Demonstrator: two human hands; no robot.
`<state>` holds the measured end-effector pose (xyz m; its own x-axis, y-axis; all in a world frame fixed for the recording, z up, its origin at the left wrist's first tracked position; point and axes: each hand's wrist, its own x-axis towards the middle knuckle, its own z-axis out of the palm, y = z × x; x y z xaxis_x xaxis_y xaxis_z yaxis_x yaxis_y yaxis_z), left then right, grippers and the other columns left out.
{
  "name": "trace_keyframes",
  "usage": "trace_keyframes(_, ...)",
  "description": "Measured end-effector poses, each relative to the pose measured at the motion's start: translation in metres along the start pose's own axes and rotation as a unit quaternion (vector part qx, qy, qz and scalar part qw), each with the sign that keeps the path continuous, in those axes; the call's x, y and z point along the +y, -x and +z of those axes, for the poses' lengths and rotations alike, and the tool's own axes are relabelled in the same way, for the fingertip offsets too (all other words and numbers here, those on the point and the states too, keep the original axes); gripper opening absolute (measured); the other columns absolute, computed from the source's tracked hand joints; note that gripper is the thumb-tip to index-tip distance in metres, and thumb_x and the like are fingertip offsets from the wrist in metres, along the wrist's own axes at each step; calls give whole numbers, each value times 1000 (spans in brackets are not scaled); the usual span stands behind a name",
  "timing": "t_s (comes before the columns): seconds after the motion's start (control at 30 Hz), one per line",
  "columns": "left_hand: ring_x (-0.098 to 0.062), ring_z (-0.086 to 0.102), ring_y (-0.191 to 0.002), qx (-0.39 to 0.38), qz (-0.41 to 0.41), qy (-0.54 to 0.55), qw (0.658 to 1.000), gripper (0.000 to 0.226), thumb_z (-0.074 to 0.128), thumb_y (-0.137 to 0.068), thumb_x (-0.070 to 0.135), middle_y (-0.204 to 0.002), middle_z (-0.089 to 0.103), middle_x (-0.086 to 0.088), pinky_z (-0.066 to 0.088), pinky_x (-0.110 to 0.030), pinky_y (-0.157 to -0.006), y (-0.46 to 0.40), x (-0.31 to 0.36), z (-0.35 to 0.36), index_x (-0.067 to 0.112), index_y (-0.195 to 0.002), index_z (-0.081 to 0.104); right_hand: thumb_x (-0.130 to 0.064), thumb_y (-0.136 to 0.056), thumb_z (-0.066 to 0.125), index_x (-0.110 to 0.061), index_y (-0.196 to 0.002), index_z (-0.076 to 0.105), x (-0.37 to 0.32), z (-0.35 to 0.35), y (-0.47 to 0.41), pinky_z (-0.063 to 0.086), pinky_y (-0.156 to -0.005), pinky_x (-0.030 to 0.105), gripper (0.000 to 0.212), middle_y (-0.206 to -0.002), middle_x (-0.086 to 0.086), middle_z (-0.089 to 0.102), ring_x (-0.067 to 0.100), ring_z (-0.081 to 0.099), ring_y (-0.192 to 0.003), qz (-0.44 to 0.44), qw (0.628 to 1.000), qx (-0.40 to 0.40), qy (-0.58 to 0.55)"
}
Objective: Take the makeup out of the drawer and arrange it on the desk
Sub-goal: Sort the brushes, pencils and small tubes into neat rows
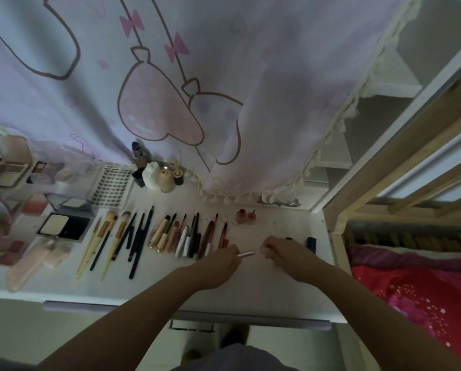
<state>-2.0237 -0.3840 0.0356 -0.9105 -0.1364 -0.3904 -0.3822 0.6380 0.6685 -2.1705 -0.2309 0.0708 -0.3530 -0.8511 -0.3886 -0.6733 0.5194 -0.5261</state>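
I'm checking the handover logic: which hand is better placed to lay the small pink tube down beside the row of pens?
Left. The left hand already pinches the pink tube and sits right beside the pen row; the right hand lies farther away.

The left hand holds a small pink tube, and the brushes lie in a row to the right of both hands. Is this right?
Not quite. The head view shows the brushes lying left of both hands, not right. The left hand does hold the small pink tube, close to the right hand.
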Motion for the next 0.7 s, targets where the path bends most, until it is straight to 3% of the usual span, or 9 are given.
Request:
trace_keyframes(0.1,-13,40,-59,65,-7,55,996,18,35,-101,23,-70,42,4,33,-27,-56,-3,-4,-9,9,-98,46,-33,-101,35,-16,-103,47,13,-7,-3,43,-54,15,21,-94,1,64,5,54,-61,50,995,65,-51)
trace_keyframes(0.2,-13,46,-69,203,13,82,976,23,51,-93,22,-78,49,-1,37,-27,-69,-12,-1,-10,3,-97,63,-31,-99,41,-13,-107,55,12,5,-17,46,-74,23,24,-98,4,58,16,58,-83,50,986,136,-83)
trace_keyframes(0.27,-15,48,-81,252,2,98,963,21,62,-88,20,-89,49,-3,35,-18,-74,-20,2,-7,9,-105,69,-29,-98,45,-12,-108,57,9,18,-30,43,-75,22,23,-101,5,51,17,55,-82,72,976,176,-103)
trace_keyframes(0.33,-12,52,-84,250,-23,125,960,25,65,-87,20,-94,54,-2,34,-7,-72,-27,2,-4,15,-110,68,-31,-98,45,-14,-108,56,8,27,-41,37,-71,20,23,-98,1,47,12,50,-76,102,969,196,-112)
trace_keyframes(0.4,-9,56,-87,262,-46,139,954,22,66,-86,21,-100,63,-1,35,-7,-74,-34,0,-1,15,-107,68,-30,-98,44,-13,-109,54,8,34,-50,34,-69,19,23,-98,0,47,12,50,-77,109,968,194,-116)
trace_keyframes(0.57,-18,58,-90,273,-56,51,959,23,61,-89,23,-102,63,-6,41,-23,-78,-49,-7,1,11,-108,64,-23,-100,41,-9,-121,51,1,41,-68,41,-79,23,28,-110,8,50,21,54,-91,80,968,191,-141)
trace_keyframes(0.7,-22,57,-94,262,-52,-39,963,25,56,-91,27,-103,63,-5,39,-30,-77,-58,-11,4,14,-110,62,-19,-100,42,-4,-121,51,-1,45,-73,37,-73,21,28,-110,14,51,17,49,-84,78,969,189,-141)
